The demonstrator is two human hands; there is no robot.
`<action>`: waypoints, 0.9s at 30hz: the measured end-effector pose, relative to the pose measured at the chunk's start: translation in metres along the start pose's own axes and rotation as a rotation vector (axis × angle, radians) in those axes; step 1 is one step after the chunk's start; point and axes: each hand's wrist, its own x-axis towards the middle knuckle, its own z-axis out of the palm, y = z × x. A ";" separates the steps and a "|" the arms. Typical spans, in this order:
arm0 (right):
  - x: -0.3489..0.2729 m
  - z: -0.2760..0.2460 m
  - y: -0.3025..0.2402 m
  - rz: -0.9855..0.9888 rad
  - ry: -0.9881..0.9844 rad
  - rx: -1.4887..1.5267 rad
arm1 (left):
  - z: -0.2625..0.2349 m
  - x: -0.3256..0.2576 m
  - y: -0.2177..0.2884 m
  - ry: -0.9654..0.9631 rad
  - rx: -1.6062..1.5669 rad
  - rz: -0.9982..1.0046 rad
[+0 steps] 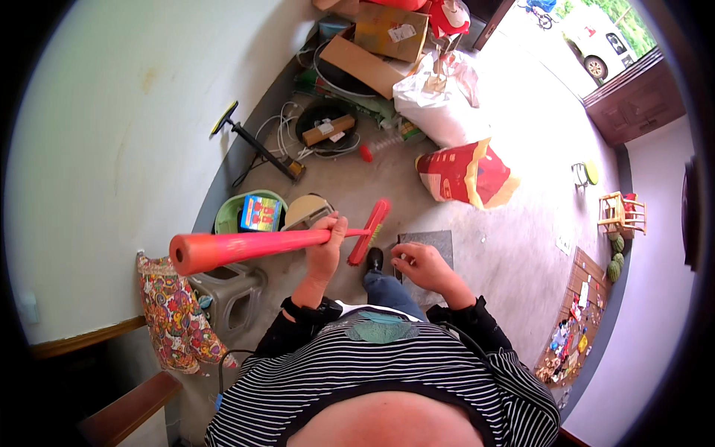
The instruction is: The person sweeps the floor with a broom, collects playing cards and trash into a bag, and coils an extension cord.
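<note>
A red broom [262,246] is in my left hand [324,249], its fingers wrapped round the handle. The thick handle end points toward the left wall, and the red head [368,232] with yellow-green bristles hangs above the floor, ahead of my feet. To the right, my right hand [421,267] hovers in front of my body with loosely bent fingers and nothing visible in them. Beneath it lies a dark grey square mat [436,242], partly hidden by that hand. One dark shoe [375,258] shows just below the broom head.
Left: a green basin [227,214], a grey plastic stool [242,298], a patterned bag [170,316] and a black pump-like tool [261,145]. Ahead: cardboard boxes [365,63], a white sack [439,104] and a red bag [454,175]. Right: litter on a brown board [577,320] and a wooden chair [622,214].
</note>
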 end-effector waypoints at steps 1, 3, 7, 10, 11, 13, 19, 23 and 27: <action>0.006 -0.013 0.012 -0.020 -0.001 0.001 | 0.010 0.012 0.001 0.010 0.008 0.015; 0.018 -0.039 0.041 0.006 0.023 0.033 | 0.032 0.039 -0.003 0.098 -0.108 -0.067; 0.052 -0.081 0.074 0.103 -0.012 -0.033 | 0.055 0.085 -0.019 0.302 -0.152 -0.063; 0.087 -0.096 0.090 0.033 -0.013 -0.029 | 0.060 0.109 -0.029 0.370 -0.170 -0.067; 0.100 -0.101 0.092 -0.002 -0.012 -0.041 | 0.063 0.120 -0.030 0.412 -0.176 -0.057; 0.127 -0.109 0.091 -0.002 -0.051 -0.075 | 0.068 0.143 -0.033 0.480 -0.318 -0.108; 0.205 -0.111 0.099 -0.090 -0.102 -0.078 | 0.062 0.213 -0.061 0.793 -0.431 -0.117; 0.262 -0.118 0.123 -0.060 -0.179 -0.143 | 0.050 0.255 -0.081 0.941 -0.400 -0.126; 0.317 -0.132 0.159 -0.010 -0.217 -0.200 | 0.035 0.284 -0.085 0.969 -0.404 -0.183</action>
